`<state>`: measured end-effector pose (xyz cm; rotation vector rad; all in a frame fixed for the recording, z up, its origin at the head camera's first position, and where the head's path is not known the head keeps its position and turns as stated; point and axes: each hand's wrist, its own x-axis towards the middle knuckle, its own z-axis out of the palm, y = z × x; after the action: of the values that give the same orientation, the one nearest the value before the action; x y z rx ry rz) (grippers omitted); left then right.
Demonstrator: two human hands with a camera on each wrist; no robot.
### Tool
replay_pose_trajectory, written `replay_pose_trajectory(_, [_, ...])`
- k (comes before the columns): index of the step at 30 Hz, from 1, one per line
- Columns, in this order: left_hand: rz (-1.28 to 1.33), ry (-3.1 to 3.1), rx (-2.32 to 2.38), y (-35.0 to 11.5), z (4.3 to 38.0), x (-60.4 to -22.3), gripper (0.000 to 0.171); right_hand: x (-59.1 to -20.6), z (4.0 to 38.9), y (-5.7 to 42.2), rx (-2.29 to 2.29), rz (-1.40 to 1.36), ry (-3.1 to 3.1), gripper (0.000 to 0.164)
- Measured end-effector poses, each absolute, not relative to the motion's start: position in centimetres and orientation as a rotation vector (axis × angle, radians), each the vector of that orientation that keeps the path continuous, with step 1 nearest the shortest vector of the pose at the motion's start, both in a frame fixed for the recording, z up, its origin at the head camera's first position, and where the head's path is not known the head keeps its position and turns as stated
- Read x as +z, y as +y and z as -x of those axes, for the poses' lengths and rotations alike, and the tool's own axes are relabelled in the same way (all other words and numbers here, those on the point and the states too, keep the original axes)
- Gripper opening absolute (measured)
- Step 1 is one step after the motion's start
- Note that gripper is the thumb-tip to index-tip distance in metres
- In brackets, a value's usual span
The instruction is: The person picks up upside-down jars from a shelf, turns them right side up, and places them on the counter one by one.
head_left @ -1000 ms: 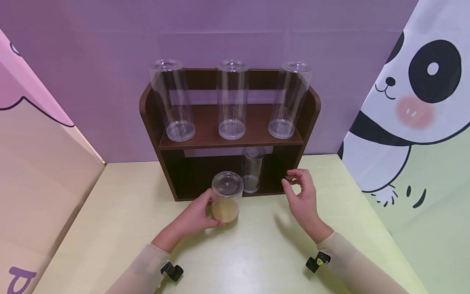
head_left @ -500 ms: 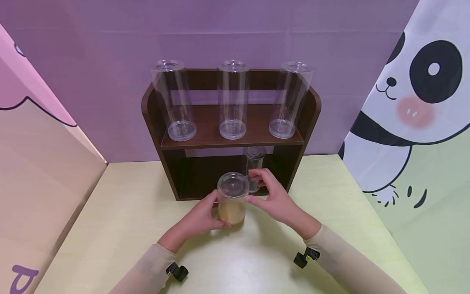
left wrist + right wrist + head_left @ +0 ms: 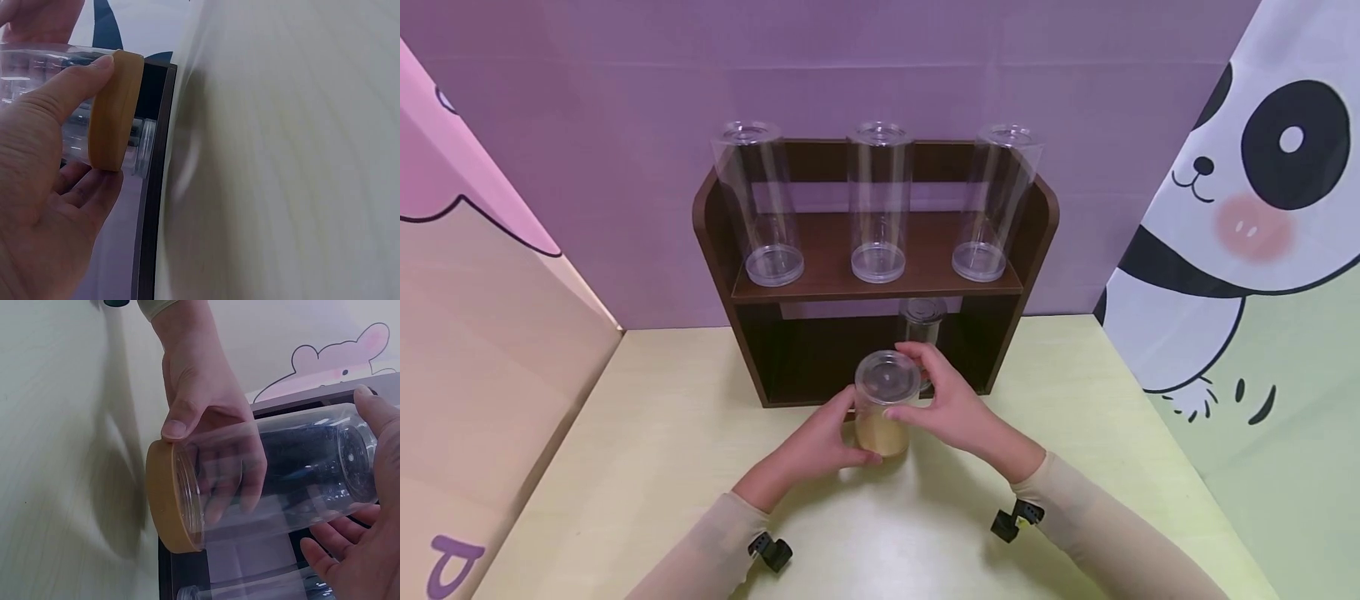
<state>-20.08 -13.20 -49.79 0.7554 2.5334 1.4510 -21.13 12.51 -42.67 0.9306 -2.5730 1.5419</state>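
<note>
A clear jar (image 3: 887, 379) with a tan, wood-coloured lid (image 3: 172, 497) is upside down in front of the shelf unit, its lid at the bottom. My left hand (image 3: 816, 442) grips it low at the lid, with the thumb on the lid's edge in the left wrist view. Around the upper part of the jar, near its clear base, my right hand (image 3: 951, 408) holds on, thumb in front and fingers on the far side. Partly hidden behind the right hand, a smaller clear jar (image 3: 922, 321) stands on the lower shelf.
The dark brown two-level shelf unit (image 3: 820, 296) stands at the back of the pale wooden table (image 3: 685, 417). Along its upper level stand three tall clear cylinders: left (image 3: 775, 262), middle (image 3: 878, 262) and right (image 3: 979, 260). A purple backdrop (image 3: 625, 167) hangs behind.
My right hand has come left from beside the shelf's right side and taken hold of the jar. The left hand, with the jar, has shifted slightly right.
</note>
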Motion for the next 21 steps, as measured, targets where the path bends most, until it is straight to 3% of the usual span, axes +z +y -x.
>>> replay_pose_trajectory(21, [-0.747,2.531,1.43,-12.95,19.83,-49.97,0.101,-42.51,20.93,12.56,1.513,-0.924,-2.473,0.078])
